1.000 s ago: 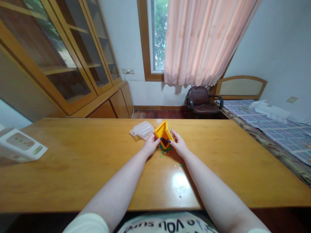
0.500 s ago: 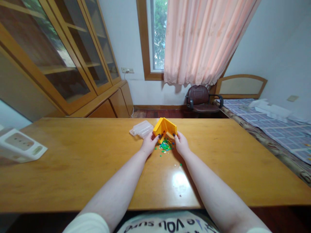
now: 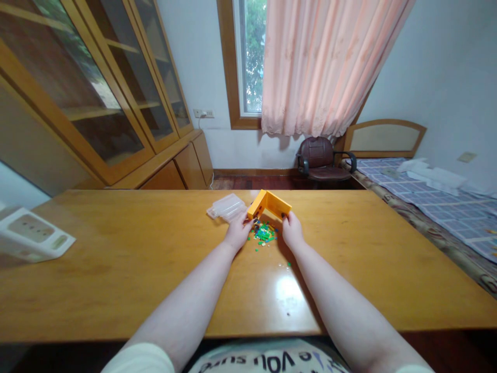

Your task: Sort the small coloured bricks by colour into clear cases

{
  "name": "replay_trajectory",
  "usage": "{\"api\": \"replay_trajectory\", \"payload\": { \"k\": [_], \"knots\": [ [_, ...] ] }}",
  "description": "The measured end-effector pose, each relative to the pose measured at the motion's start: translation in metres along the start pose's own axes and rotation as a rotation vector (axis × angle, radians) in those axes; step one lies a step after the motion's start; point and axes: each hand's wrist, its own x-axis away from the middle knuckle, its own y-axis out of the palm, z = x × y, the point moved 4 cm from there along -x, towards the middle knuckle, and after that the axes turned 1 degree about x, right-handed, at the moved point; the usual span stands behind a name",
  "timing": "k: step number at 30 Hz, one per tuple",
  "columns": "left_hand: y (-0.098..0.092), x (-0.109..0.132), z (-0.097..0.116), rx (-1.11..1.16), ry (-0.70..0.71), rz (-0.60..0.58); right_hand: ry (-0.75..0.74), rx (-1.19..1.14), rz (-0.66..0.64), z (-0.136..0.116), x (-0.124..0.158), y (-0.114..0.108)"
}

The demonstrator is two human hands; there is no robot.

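A yellow hinged box is spread open and tilted just above the table, its two halves meeting in a peak. My left hand is closed on the left half, where a few dark pieces show along the inside. The right half's edge is pinched by my right hand. Under the box lies a small heap of tiny building bricks, mostly green with some blue, yellow and white. A clear plastic case rests on the table just left of the box.
The wooden table spans the foreground. At its left end stands a white container. A few stray bits lie toward the table's front. Behind are a glass-door cabinet, an armchair and a bed.
The yellow box has tipped further over, its right half swinging up and right with my right hand. My left hand has shifted slightly.
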Motion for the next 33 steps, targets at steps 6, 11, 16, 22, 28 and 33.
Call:
{"api": "replay_trajectory", "payload": {
  "k": [6, 11, 16, 22, 28, 33],
  "knots": [
    [-0.001, 0.000, 0.004, -0.116, 0.022, -0.023, 0.056, -0.024, 0.016, 0.018, -0.004, 0.003],
    [-0.002, 0.001, 0.007, -0.202, 0.080, -0.015, 0.087, -0.013, 0.013, 0.025, -0.004, 0.005],
    [-0.005, 0.002, 0.008, -0.278, 0.155, 0.005, 0.117, -0.016, 0.072, 0.022, -0.003, 0.001],
    [-0.005, 0.003, 0.010, -0.296, 0.221, -0.002, 0.149, -0.045, 0.111, 0.021, -0.002, -0.002],
    [-0.005, 0.003, 0.012, -0.304, 0.235, -0.001, 0.178, -0.108, 0.121, 0.027, -0.003, 0.002],
    [-0.005, 0.004, 0.020, -0.302, 0.276, -0.014, 0.200, -0.110, 0.112, 0.032, -0.004, 0.005]
  ]
}}
